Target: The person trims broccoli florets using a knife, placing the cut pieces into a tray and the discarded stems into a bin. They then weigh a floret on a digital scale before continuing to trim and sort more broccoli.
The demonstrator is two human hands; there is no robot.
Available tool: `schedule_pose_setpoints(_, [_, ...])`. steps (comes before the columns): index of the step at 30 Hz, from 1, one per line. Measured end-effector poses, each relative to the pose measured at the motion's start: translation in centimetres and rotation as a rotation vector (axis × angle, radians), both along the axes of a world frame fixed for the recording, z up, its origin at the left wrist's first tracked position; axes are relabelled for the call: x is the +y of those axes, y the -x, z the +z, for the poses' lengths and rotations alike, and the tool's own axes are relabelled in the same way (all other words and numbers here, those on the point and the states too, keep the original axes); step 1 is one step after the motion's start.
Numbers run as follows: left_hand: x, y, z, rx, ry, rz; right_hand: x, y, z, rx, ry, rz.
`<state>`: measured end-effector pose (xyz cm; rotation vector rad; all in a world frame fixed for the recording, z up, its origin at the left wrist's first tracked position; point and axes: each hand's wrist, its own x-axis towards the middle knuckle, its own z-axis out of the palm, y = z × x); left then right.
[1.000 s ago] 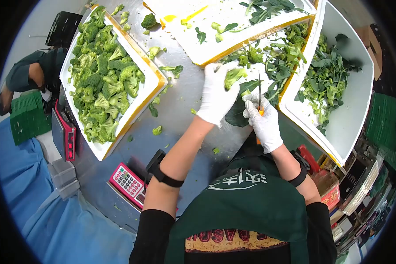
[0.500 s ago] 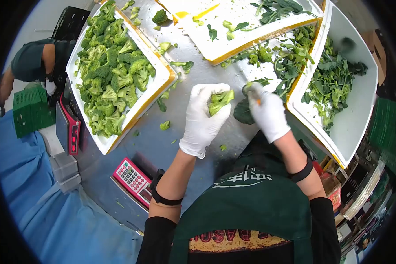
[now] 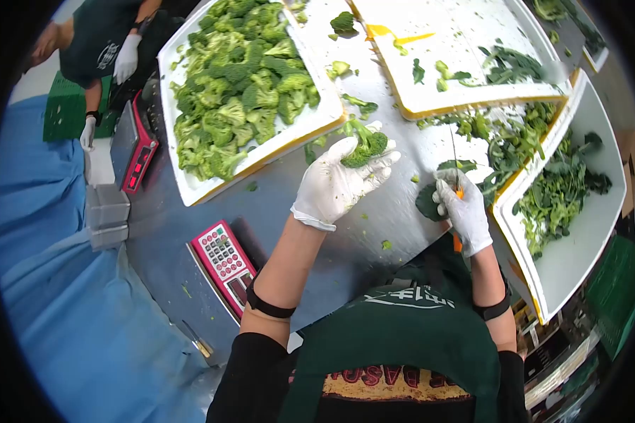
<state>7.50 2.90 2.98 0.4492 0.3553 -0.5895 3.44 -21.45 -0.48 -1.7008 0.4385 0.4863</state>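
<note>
My left hand, in a white glove, is turned palm up with its fingers loosely curled. A green broccoli floret rests in it, between thumb and fingers. My right hand, also gloved, is wrapped round the orange handle of a knife. The knife's thin blade points away from me. A dark broccoli leaf lies beside the right fingers. Just beyond my left hand stands a white foam box heaped with broccoli florets.
A white foam lid with leaf scraps lies at the back. On the right, a white box contains leaves and stems. A red scale sits near my left forearm, another scale farther left. A person in an apron stands far left.
My left hand has turned palm up and moved toward the floret box with the broccoli. My right hand has shifted right and toward me; the knife now shows clearly. The view has swung left.
</note>
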Motion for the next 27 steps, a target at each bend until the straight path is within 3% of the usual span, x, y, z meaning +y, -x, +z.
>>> schedule_pose_setpoints(3, [2.3, -1.2, -0.4, 0.02, -0.022, 0.048, -0.1, 0.0, 0.2, -0.005, 0.03, 0.02])
schedule_pose_setpoints(4, [3.3, -2.1, 0.4, -0.14, -0.081, 0.095, -0.4, 0.0, -0.1, -0.018, 0.01, 0.02])
schedule_pose_setpoints(5, [4.6, -3.2, 1.4, -0.011, 0.002, 0.278, -0.8, 0.1, -0.4, -0.028, -0.007, 0.018])
schedule_pose_setpoints(6, [6.5, -5.0, 1.7, -0.16, -0.179, 0.451, -0.8, 0.0, -0.1, -0.014, -0.029, -0.01])
schedule_pose_setpoints(7, [8.6, -5.8, 3.6, -0.227, -0.171, 0.513, -1.0, 0.0, -0.1, -0.023, -0.05, -0.018])
schedule_pose_setpoints(8, [10.3, -6.3, 5.2, -0.187, -0.21, 0.596, -1.3, 0.1, -0.3, -0.031, -0.068, -0.031])
schedule_pose_setpoints(10, [11.5, -6.5, 6.9, -0.078, -0.529, 0.726, -1.9, 0.0, -0.8, -0.044, -0.094, -0.045])
schedule_pose_setpoints(13, [11.5, -6.7, 5.3, -0.22, -0.972, 0.784, -2.2, 0.0, -0.3, -0.011, -0.144, -0.083])
schedule_pose_setpoints(17, [7.2, -10.0, 7.5, -0.377, -1.104, 0.795, -3.5, -0.3, -1.2, -0.015, -0.229, -0.096])
schedule_pose_setpoints(19, [3.8, -13.0, 9.8, -0.505, -1.286, 0.84, -4.2, -1.0, -0.2, 0.075, -0.216, -0.141])
schedule_pose_setpoints(23, [1.2, -22.8, 8.5, -0.763, -1.531, 0.861, -6.3, -1.8, -0.1, 0.129, -0.326, -0.206])
schedule_pose_setpoints(25, [-1.3, -26.8, 7.4, -0.798, -1.402, 0.665, -7.3, -2.1, 0.3, 0.139, -0.384, -0.209])
schedule_pose_setpoints(27, [-2.0, -32.6, 3.4, -0.854, -1.641, 0.532, -8.2, -2.5, 0.6, 0.166, -0.414, -0.201])
